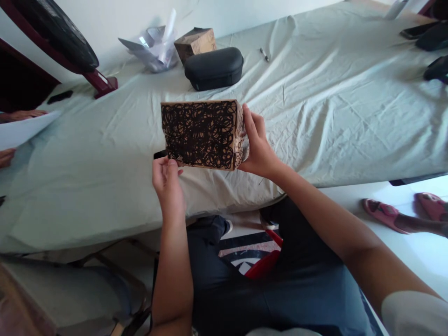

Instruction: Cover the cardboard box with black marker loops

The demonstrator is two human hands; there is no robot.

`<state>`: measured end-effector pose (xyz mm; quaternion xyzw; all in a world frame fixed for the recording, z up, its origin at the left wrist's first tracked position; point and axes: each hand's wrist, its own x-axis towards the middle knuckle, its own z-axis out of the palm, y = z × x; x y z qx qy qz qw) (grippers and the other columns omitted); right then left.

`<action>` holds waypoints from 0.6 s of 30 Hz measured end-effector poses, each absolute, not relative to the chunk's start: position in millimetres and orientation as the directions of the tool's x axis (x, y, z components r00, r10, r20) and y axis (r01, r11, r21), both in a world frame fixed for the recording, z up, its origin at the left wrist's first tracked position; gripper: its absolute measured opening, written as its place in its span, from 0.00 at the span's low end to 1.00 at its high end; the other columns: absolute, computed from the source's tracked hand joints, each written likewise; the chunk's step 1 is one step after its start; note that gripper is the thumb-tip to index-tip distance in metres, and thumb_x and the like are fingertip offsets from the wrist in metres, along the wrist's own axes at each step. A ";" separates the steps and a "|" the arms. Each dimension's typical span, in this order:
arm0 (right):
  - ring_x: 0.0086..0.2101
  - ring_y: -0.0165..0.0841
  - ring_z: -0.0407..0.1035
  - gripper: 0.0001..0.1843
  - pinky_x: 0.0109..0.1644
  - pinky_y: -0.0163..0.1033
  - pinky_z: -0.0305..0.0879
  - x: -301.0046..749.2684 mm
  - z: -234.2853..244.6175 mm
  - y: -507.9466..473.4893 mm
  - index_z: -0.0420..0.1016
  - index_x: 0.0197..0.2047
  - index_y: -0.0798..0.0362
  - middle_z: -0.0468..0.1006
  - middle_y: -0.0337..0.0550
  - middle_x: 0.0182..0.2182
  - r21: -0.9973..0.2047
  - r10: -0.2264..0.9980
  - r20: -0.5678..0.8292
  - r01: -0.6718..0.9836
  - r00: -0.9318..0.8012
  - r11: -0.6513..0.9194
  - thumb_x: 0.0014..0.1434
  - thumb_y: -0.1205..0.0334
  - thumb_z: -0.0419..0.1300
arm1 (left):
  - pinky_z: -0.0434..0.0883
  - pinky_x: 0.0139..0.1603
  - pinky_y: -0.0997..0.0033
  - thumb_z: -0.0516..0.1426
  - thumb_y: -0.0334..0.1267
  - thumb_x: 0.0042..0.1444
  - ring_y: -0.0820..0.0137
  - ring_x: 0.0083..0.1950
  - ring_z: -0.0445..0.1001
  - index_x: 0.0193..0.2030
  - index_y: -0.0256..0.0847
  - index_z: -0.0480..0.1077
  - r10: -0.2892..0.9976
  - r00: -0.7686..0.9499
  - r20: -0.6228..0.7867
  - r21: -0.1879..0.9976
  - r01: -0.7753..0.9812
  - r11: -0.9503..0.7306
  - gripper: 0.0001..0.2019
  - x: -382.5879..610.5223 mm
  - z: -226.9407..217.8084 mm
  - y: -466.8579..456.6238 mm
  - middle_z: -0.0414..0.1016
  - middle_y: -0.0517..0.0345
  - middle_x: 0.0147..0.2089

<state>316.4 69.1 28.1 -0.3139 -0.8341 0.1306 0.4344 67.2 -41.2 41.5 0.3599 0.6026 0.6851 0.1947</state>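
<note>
A cardboard box is held up over the cloth-covered table, its broad face covered in dense black scribbled loops. My right hand grips the box's right end, with the thumb along the side and the other fingers partly hidden behind it. At the lower left corner, my left hand is closed on the box's edge, thumb against the front. Just above the left fingers a small black object shows; whether the hand touches it I cannot tell.
Beyond the box lie a black zip case, another cardboard box, a clear plastic bag and a pen. A dark fan-like object stands at left. Another person's hands hold paper. Pink sandals show at right.
</note>
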 end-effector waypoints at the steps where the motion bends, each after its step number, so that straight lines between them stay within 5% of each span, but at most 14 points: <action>1: 0.80 0.65 0.50 0.81 0.82 0.73 0.59 317.0 28.4 69.2 0.18 0.90 0.44 0.49 0.63 0.82 -0.496 0.638 0.637 0.403 -0.433 0.769 0.61 0.35 0.76 | 0.77 0.45 0.70 0.68 0.53 0.62 0.67 0.45 0.77 0.43 0.46 0.71 0.722 -0.647 0.244 0.968 0.122 -0.219 0.16 67.8 43.8 -42.0 0.75 0.56 0.44; 9: 0.81 0.65 0.48 0.78 0.84 0.73 0.55 323.5 36.6 67.5 0.20 0.90 0.43 0.49 0.59 0.83 -0.478 0.616 0.609 0.388 -0.499 0.788 0.62 0.34 0.75 | 0.75 0.33 0.76 0.69 0.41 0.52 0.70 0.38 0.74 0.39 0.45 0.68 0.754 -0.621 0.213 0.976 0.103 -0.191 0.14 70.1 48.3 -43.4 0.74 0.58 0.39; 18: 0.78 0.64 0.50 0.84 0.83 0.72 0.57 319.3 32.3 65.6 0.22 0.91 0.45 0.50 0.60 0.83 -0.525 0.622 0.571 0.345 -0.535 0.778 0.56 0.31 0.78 | 0.70 0.32 0.76 0.67 0.43 0.51 0.72 0.35 0.69 0.37 0.45 0.67 0.749 -0.631 0.201 0.975 0.052 -0.217 0.13 63.1 45.2 -43.1 0.69 0.60 0.36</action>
